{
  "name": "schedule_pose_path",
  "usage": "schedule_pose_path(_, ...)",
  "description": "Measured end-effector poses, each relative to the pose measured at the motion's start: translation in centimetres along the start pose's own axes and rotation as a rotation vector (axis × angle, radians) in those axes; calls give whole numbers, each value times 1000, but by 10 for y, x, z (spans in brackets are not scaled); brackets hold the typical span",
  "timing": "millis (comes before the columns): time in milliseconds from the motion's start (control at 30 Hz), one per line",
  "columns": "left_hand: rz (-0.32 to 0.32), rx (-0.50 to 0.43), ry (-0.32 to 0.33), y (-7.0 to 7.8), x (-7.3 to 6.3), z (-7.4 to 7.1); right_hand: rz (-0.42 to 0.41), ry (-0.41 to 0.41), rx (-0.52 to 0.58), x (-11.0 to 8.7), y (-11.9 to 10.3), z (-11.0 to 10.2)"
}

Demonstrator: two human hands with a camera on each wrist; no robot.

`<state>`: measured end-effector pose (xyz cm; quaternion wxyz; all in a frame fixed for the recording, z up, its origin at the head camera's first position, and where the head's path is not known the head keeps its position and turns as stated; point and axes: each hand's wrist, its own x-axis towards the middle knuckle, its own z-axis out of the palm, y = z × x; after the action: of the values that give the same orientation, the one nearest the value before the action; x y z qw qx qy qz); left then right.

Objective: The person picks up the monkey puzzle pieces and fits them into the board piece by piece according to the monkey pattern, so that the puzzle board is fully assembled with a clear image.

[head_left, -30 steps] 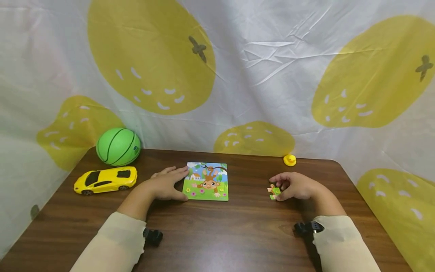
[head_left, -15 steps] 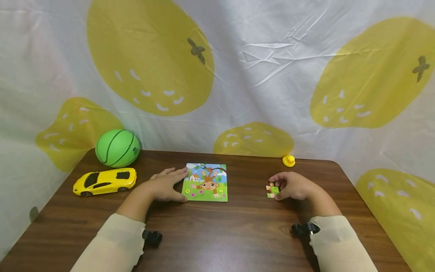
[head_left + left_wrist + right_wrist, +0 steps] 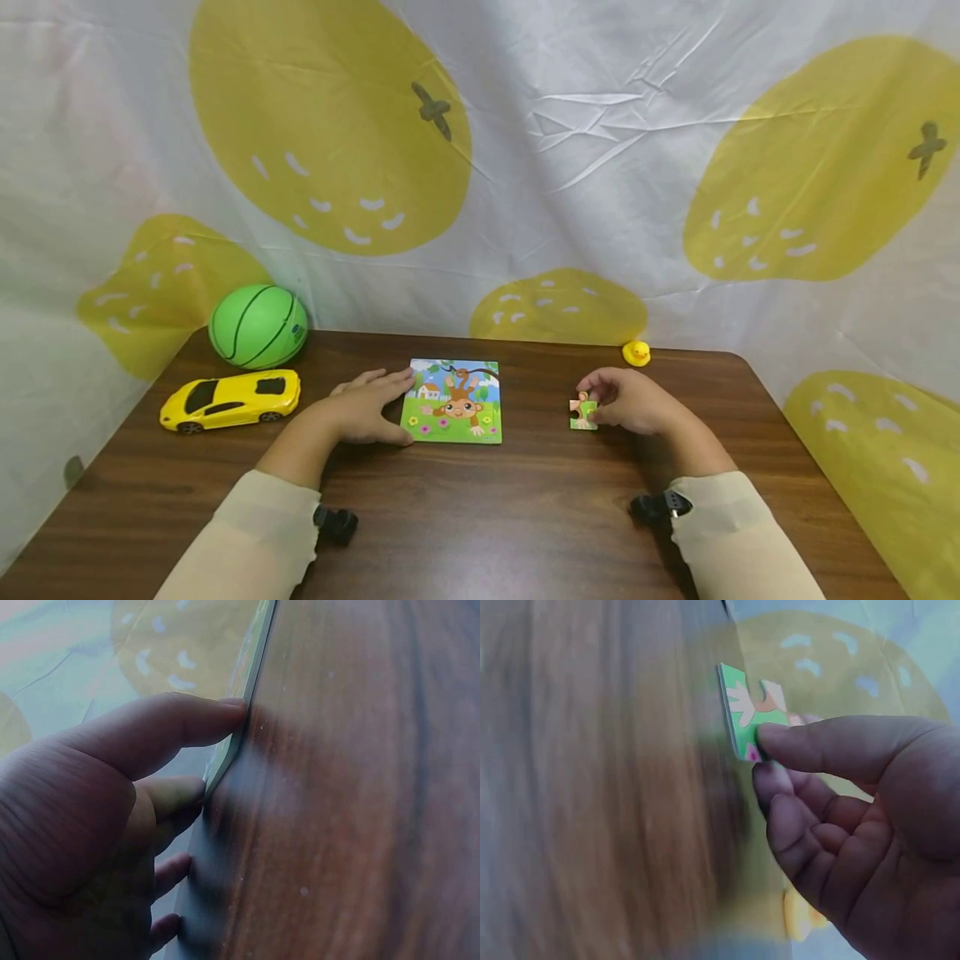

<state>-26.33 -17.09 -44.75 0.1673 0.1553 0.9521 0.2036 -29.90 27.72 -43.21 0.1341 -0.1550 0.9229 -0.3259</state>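
A square picture-puzzle board (image 3: pixel 461 425) with a monkey, flowers and a house lies flat on the brown table. My left hand (image 3: pixel 369 410) rests beside it, thumb and spread fingers touching its left side. In the left wrist view the thumb (image 3: pixel 202 720) meets the edge of the board (image 3: pixel 256 660). My right hand (image 3: pixel 630 402) pinches a small puzzle piece (image 3: pixel 579 422) between thumb and fingers, to the right of the board. Close up, the piece (image 3: pixel 744 716) shows green ground and part of a monkey's hand, with a rounded notch; the right thumb (image 3: pixel 817 742) lies on its face.
At the left stand a yellow toy car (image 3: pixel 232 402) and, behind it, a green ball (image 3: pixel 258 327). A yellow rubber duck (image 3: pixel 637 353) sits at the back edge, beyond my right hand. A white cloth with yellow fruit prints (image 3: pixel 555 304) hangs behind the table (image 3: pixel 480 508).
My right hand has moved left with the puzzle piece, nearer the board, and the piece has turned slightly. The left hand and the board have stayed in place.
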Motion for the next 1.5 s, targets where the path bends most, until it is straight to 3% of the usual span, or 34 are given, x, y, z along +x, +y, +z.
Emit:
schedule_pose_path(400, -4, 1, -2, -1, 2, 1, -97, -47, 163, 14, -52, 23)
schedule_pose_path(700, 2, 7, 1, -1, 1, 1, -172, -116, 191, 35, -88, 48)
schedule_pose_path(900, 6, 5, -1, -1, 1, 0, -199, -113, 176, 42, -105, 58)
schedule_pose_path(1233, 3, 8, 0, 1, -1, 0, -188, -163, 174, 47, -102, 80)
schedule_pose_path(1500, 8, 2, 1, 0, 0, 0, -172, -117, 164, 48, -96, 84)
